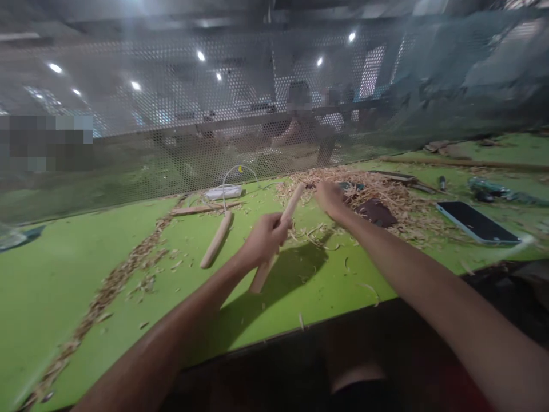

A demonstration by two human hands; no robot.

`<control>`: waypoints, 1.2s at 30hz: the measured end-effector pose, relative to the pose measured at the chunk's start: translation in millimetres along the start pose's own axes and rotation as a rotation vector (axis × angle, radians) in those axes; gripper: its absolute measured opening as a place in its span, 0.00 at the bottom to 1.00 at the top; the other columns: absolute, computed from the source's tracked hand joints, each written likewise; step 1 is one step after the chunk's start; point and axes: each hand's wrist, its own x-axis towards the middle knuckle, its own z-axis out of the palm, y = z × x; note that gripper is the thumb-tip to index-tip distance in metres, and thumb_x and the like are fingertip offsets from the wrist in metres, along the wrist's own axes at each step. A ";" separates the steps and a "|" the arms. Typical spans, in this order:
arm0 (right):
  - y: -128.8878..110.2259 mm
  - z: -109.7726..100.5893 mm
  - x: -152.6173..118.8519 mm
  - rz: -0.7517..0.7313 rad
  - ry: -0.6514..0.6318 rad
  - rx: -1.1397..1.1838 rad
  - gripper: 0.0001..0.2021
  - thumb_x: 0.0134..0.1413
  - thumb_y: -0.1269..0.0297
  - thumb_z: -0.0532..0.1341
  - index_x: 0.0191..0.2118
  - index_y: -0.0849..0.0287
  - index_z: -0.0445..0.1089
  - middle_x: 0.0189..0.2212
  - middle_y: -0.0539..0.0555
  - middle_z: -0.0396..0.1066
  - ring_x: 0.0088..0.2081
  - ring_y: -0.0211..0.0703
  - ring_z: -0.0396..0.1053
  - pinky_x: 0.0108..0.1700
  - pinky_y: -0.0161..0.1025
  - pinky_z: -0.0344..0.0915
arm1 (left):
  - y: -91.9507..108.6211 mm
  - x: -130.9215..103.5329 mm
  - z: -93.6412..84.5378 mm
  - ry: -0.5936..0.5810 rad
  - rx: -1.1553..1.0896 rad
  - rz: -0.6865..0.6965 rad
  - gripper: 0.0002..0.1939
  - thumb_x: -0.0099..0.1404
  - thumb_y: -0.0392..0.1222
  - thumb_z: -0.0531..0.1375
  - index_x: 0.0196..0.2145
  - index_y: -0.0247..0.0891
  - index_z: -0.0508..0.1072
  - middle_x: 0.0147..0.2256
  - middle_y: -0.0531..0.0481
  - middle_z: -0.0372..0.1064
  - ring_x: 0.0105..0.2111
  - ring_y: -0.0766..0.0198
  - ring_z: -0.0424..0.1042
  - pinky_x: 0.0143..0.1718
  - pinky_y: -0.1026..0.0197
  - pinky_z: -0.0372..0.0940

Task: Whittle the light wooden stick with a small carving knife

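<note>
My left hand (266, 236) is closed around the middle of a pale wooden stick (294, 201), held at a slant above the green tabletop. The stick's upper end points toward the mesh, and its squared lower end comes out below my fist. My right hand (330, 198) is at the near side of a heap of wood shavings (407, 205), by the stick's upper end. Its fingers are blurred and turned away. A dark brown piece (376, 213) lies among the shavings beside my right wrist. Left of my left hand rests a second, rounded wooden stick (217, 240).
A perforated mesh screen (240, 131) stands behind the green table (189, 297), with people beyond it. A phone (476, 222) lies at the right. A white cord (223, 191) arcs near the second stick. Loose shavings (115, 280) line a seam at left.
</note>
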 end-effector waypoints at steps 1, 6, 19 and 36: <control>-1.9 -2.9 0.9 0.030 0.042 0.008 0.19 0.66 0.71 0.48 0.47 0.82 0.72 0.41 0.74 0.73 0.43 0.45 0.69 0.42 0.35 0.60 | -2.1 2.3 -2.9 0.040 -0.018 -0.011 0.15 0.67 0.49 0.53 0.28 0.36 0.67 0.19 0.56 0.60 0.15 0.71 0.57 0.16 0.67 0.56; -30.9 -10.2 -8.9 -0.083 0.133 0.040 0.20 0.66 0.60 0.53 0.45 0.70 0.76 0.39 0.65 0.75 0.41 0.43 0.70 0.41 0.33 0.58 | -20.0 12.0 -17.3 0.059 -0.106 -0.069 0.14 0.67 0.47 0.52 0.27 0.36 0.66 0.18 0.56 0.59 0.15 0.71 0.58 0.16 0.67 0.56; -62.8 -4.4 -31.0 -0.227 0.015 -0.098 0.16 0.62 0.66 0.53 0.40 0.65 0.78 0.36 0.64 0.76 0.37 0.47 0.73 0.40 0.37 0.65 | -27.9 16.3 -6.8 0.103 -0.167 -0.086 0.13 0.67 0.45 0.52 0.29 0.36 0.68 0.17 0.58 0.58 0.14 0.72 0.56 0.15 0.69 0.55; -66.8 0.5 -29.8 -0.257 -0.050 -0.137 0.15 0.64 0.69 0.51 0.43 0.68 0.76 0.38 0.67 0.75 0.41 0.51 0.73 0.43 0.42 0.66 | -25.0 14.3 -3.5 0.137 -0.265 -0.190 0.14 0.68 0.43 0.53 0.26 0.35 0.67 0.17 0.57 0.58 0.14 0.72 0.57 0.15 0.69 0.54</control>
